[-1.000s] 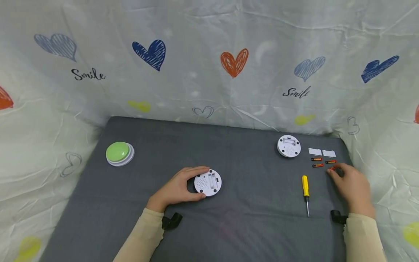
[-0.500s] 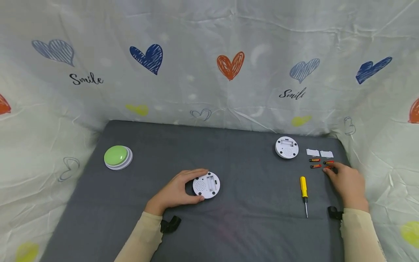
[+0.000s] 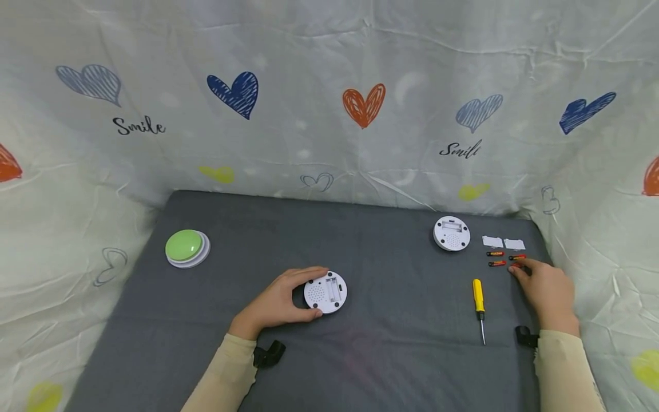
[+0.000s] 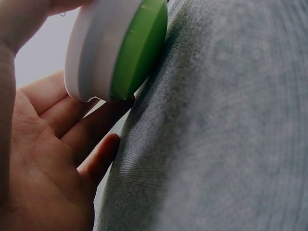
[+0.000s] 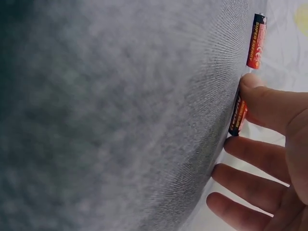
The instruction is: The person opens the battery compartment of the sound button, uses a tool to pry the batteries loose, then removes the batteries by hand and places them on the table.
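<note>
In the head view my left hand (image 3: 278, 300) grips a round white push button (image 3: 318, 293) by its rim, thumb on the near side and fingers on the far side. Its underside faces up, showing speaker holes and a battery bay with no battery visible in it. The left wrist view shows its green dome (image 4: 139, 53) turned down against the grey cloth. At the right, my right hand (image 3: 551, 289) pinches a small red-and-black battery (image 5: 239, 113) by its ends, between thumb and index finger, at the cloth. Another battery (image 5: 257, 41) lies just beyond the thumb.
Loose batteries (image 3: 497, 264) and two white battery covers (image 3: 492, 242) lie beyond my right hand. A yellow-handled screwdriver (image 3: 479, 297) lies to its left. Another upturned push button (image 3: 452, 233) sits at the back right, and a green-domed one (image 3: 184, 246) stands upright at the left.
The right hand has shifted slightly left and settled at the battery, its fingertips lying close to the other batteries. My left hand keeps its hold on the push button.
</note>
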A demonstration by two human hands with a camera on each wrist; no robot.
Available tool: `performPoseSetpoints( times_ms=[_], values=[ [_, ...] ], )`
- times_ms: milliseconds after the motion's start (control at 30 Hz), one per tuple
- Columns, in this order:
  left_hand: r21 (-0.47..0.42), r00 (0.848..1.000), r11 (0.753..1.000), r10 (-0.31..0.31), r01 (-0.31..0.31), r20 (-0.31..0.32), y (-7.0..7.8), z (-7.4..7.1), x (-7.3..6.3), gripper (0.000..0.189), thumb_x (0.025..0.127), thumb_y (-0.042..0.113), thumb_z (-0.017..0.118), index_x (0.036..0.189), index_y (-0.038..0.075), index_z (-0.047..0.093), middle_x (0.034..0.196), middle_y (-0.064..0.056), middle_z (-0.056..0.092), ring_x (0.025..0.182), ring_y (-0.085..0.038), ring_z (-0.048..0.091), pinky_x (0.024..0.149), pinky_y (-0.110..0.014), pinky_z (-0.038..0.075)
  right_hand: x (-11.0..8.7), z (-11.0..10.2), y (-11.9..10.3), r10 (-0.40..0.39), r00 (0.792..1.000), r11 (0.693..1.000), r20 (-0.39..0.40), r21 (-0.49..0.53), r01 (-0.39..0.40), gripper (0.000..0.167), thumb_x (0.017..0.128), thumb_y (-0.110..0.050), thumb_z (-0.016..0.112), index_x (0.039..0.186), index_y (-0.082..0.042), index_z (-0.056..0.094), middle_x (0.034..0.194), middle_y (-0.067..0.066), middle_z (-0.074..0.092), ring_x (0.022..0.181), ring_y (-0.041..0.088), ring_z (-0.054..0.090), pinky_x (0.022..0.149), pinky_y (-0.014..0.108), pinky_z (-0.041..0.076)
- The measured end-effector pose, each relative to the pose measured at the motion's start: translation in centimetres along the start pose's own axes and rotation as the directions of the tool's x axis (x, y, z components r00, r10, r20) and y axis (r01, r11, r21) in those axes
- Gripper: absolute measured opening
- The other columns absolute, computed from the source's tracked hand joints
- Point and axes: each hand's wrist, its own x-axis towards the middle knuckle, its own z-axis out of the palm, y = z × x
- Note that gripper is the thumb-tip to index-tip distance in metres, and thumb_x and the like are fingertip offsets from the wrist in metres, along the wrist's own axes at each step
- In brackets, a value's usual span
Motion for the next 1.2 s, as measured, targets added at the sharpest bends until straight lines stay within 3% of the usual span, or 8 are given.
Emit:
performPoseSetpoints(
  times_ms=[267,400,533,633,733,900,1033,1200],
  values=[
    [-0.014,1.000,1.000,-0.005,0.005,-0.003,-0.1,0.1,0.0,0.079,0.085,0.034,0.096,0.157,0.023,0.063,0.160,0.007,0.058,0.147,-0.026,0.053,0.118,-0.062,0.042,-1.5,-0.5,-1.0,0.054,0.998,0.997,-0.032,0.063,-0.052,0.047,0.104,-0.032,0.077,0.130,0.006,0.070,0.114,0.039,0.070,0.087,0.056,0.066,0.070,0.066,0.050],
    [-0.029,1.000,1.000,-0.001,0.001,0.000,-0.2,0.2,0.0,0.079,0.086,0.034,0.096,0.157,0.023,0.063,0.160,0.007,0.057,0.147,-0.025,0.052,0.118,-0.061,0.043,-3.7,-0.8,-4.2,0.063,0.992,0.993,-0.112,0.109,-0.051,0.044,0.105,-0.033,0.075,0.132,0.002,0.071,0.123,0.035,0.071,0.095,0.057,0.069,0.069,0.069,0.051],
    [-0.033,1.000,0.999,0.003,-0.003,0.001,-0.1,0.3,0.0,0.079,0.087,0.035,0.095,0.157,0.024,0.062,0.161,0.007,0.056,0.148,-0.025,0.052,0.118,-0.061,0.043,-6.3,-0.5,-8.8,-0.035,0.978,0.976,-0.206,0.206,0.078,0.036,0.102,-0.025,0.079,0.129,-0.002,0.075,0.126,0.027,0.074,0.105,0.051,0.071,0.079,0.070,0.053],
    [-0.035,1.000,0.999,0.003,-0.003,0.002,-0.2,0.2,0.0,0.079,0.087,0.035,0.095,0.157,0.024,0.062,0.162,0.007,0.055,0.148,-0.025,0.052,0.119,-0.061,0.042,-7.6,0.5,-12.3,-0.195,0.952,0.916,-0.238,0.302,0.263,0.031,0.097,-0.016,0.085,0.123,-0.001,0.077,0.122,0.019,0.076,0.110,0.043,0.071,0.090,0.061,0.054],
    [-0.035,1.000,0.999,-0.001,0.001,0.002,-0.2,0.3,-0.1,0.079,0.087,0.035,0.096,0.158,0.025,0.061,0.162,0.008,0.055,0.148,-0.025,0.051,0.119,-0.061,0.042,-8.3,2.1,-15.4,-0.370,0.911,0.827,-0.184,0.381,0.413,0.031,0.094,-0.014,0.088,0.122,-0.005,0.078,0.125,0.009,0.075,0.119,0.033,0.069,0.100,0.052,0.052],
    [-0.023,1.000,1.000,0.005,-0.005,-0.004,-0.2,0.4,-0.2,0.080,0.086,0.033,0.096,0.157,0.025,0.062,0.162,0.008,0.055,0.147,-0.024,0.053,0.118,-0.060,0.043,-8.6,4.5,-20.5,-0.578,0.815,0.715,-0.046,0.453,0.532,0.045,0.094,-0.030,0.090,0.133,-0.013,0.075,0.137,-0.001,0.070,0.131,0.023,0.065,0.108,0.048,0.053],
    [-0.020,1.000,1.000,0.012,-0.012,0.001,-0.1,0.3,-0.1,0.080,0.086,0.033,0.096,0.158,0.023,0.061,0.162,0.008,0.055,0.147,-0.025,0.053,0.118,-0.061,0.043,-8.0,5.3,-24.0,-0.638,0.769,0.684,0.033,0.484,0.546,0.061,0.095,-0.038,0.089,0.146,-0.013,0.068,0.145,0.000,0.066,0.138,0.022,0.061,0.112,0.049,0.052],
    [-0.019,1.000,1.000,0.008,-0.008,0.002,0.2,0.2,0.0,0.080,0.087,0.035,0.096,0.158,0.022,0.061,0.162,0.006,0.056,0.147,-0.028,0.053,0.118,-0.064,0.042,-7.4,5.6,-27.6,-0.640,0.759,0.703,0.116,0.488,0.518,0.082,0.093,-0.043,0.090,0.160,-0.011,0.055,0.155,0.007,0.061,0.144,0.028,0.057,0.116,0.052,0.049]
  ],
)
